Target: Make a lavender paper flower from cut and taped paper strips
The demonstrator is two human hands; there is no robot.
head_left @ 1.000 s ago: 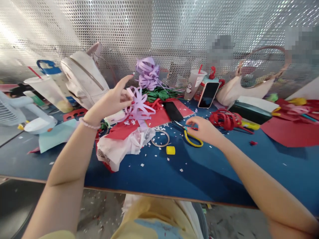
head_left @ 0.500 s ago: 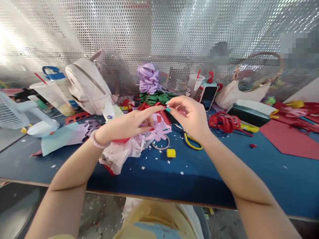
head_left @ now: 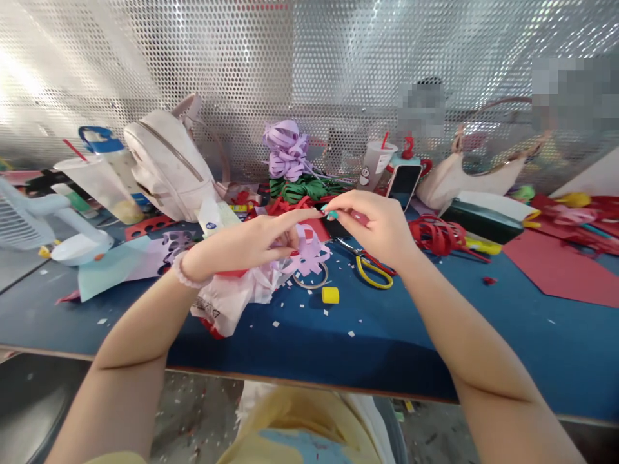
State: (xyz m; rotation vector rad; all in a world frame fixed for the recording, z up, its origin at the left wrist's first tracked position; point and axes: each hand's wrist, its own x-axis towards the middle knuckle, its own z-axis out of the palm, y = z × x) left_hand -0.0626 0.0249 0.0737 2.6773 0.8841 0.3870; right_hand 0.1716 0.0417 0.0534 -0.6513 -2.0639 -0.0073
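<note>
Here, from my remote feed, a lilac cut-paper flower hangs just above the blue table, gripped from below by the left hand, whose lower fingers curl around the paper while the forefinger stretches out straight to the right. The right hand meets that fingertip from the other side, thumb and forefinger pressed together in a pinch; I cannot tell whether anything sits between them. Directly beneath the flower lie a crumpled white plastic bag over red paper, a thin ring, a small yellow roll and scattered white paper flecks. Yellow-handled scissors rest just to the right of the ring, below the right wrist. Farther back stands a finished purple paper bloom on green leaves, with a pale backpack to its left and a phone propped to its right. A coil of red paper strips lies near the right hand, and a red sheet covers the table's far right.
</note>
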